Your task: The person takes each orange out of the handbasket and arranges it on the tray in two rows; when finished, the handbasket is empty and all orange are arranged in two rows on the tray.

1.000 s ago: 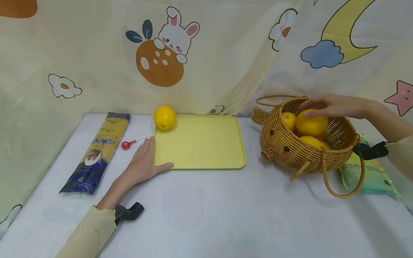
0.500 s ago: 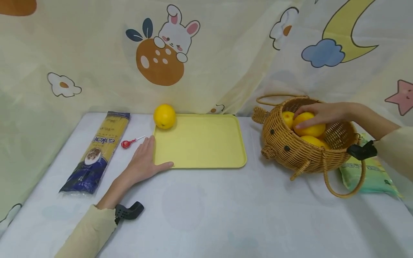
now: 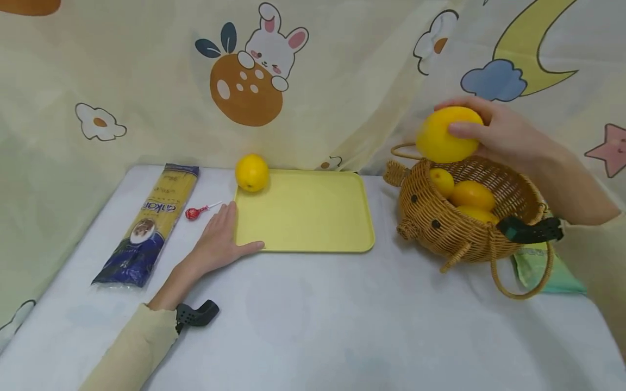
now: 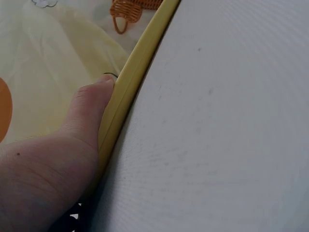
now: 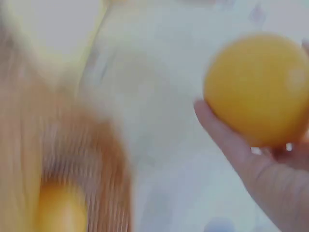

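R. fingers [image 3: 476,103] are gripping yellow fruit [image 3: 442,142], basket [image 3: 455,237] below them, smooth rind poss. risking a slip, while L. fingers [image 3: 223,219] are lying straight at tray [image 3: 305,212] edge.

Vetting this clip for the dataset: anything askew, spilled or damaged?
Nothing looks spilled or damaged. One mild oddity: a yellow fruit sits at the far left corner of the yellow tray, overlapping its edge in the head view, well off centre.

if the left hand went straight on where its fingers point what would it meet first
Probably the yellow fruit at the far left corner of the yellow tray, just ahead of the left hand, though depth is uncertain.
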Motion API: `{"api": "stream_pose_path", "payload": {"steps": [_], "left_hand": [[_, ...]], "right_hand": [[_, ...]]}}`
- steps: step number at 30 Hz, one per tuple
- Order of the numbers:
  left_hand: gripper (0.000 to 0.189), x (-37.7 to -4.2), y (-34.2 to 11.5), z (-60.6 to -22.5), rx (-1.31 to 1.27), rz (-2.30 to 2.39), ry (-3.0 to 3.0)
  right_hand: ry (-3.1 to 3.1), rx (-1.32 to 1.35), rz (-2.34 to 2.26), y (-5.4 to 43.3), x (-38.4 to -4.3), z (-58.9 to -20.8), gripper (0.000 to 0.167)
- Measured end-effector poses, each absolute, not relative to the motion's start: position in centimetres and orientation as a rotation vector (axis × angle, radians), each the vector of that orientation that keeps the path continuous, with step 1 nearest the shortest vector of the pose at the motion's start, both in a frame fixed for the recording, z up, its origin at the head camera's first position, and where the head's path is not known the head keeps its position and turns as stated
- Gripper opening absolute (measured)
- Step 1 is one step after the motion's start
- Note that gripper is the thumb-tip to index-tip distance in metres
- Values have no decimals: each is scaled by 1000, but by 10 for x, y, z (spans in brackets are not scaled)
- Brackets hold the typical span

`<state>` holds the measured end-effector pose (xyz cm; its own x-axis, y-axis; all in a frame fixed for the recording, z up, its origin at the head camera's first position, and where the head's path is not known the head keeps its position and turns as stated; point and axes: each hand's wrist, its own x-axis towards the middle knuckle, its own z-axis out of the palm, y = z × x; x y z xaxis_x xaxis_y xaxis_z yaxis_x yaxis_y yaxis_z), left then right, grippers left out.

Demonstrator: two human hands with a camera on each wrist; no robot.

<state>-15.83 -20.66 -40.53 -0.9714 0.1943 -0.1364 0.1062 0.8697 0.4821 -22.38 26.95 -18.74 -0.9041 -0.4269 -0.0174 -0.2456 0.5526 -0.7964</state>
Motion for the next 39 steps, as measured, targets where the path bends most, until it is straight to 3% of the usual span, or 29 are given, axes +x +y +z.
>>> {"api": "stream_pose_path", "payload": {"steps": [7,11,21,28,39], "left_hand": [[125,-159,-209,-407,222,733,2868],[126,-159,-207,-409,231,727,2869],[125,-159,-207,-407,223,731,2853],[128,-158,-208,-409,206,720,2848],[127,-159,-208,-408,188,718,2840]], "right_hand": [[2610,-652,-1587,166,-174,-204,47],[2594,-723,-1611,128,-169,-226,55],[2654,-864,-1384,52,-226,-286,71],[2825,-1008,-1020,24,-278,-320,71],[2854,-923,-831,10,-300,-344,76]]}}
